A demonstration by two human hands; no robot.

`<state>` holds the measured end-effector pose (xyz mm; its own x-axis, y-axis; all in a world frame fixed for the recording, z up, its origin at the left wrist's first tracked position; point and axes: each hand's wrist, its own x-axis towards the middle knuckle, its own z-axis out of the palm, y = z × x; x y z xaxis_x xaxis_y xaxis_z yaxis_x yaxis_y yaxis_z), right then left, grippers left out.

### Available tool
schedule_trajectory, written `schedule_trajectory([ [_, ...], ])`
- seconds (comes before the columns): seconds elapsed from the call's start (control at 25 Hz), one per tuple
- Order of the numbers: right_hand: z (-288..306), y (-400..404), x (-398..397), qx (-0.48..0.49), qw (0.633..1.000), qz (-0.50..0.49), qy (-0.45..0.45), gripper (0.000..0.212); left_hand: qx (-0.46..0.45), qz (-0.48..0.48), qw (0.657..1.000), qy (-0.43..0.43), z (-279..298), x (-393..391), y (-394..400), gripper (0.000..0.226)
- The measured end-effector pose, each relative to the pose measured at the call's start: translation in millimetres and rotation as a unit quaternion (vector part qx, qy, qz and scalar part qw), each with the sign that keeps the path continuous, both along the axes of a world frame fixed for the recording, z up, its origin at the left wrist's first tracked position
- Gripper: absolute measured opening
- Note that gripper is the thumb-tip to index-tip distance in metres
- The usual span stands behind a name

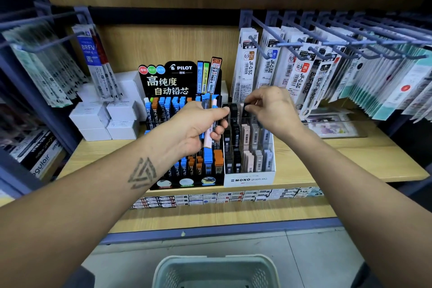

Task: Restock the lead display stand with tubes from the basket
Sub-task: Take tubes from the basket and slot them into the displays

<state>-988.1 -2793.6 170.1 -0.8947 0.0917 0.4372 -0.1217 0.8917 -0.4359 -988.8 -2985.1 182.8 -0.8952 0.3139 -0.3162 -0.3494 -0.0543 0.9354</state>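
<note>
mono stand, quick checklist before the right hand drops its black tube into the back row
1. Right hand pinches the black tube: ok.
2. Tube over the MONO stand, back row, black column: ok.
3. Free slot under the tube: cannot tell, the hands hide it.
4. Left hand grips the spare tubes, blue and pale, securely: ok.
5. Spare tubes clear of the right hand's path: ok, they sit to its left, over the Pilot stand.
6. Basket within reach below: ok; contents cannot tell.
</note>
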Motion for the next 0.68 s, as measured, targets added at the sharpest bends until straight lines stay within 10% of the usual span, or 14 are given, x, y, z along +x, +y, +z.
schedule_trajectory([
  [0.68, -19, -1, -5, 0.021, 0.998, -0.030, 0.059, 0.020, -0.016, -0.021, 1.000, 0.000, 0, 3, -6, 0.012],
])
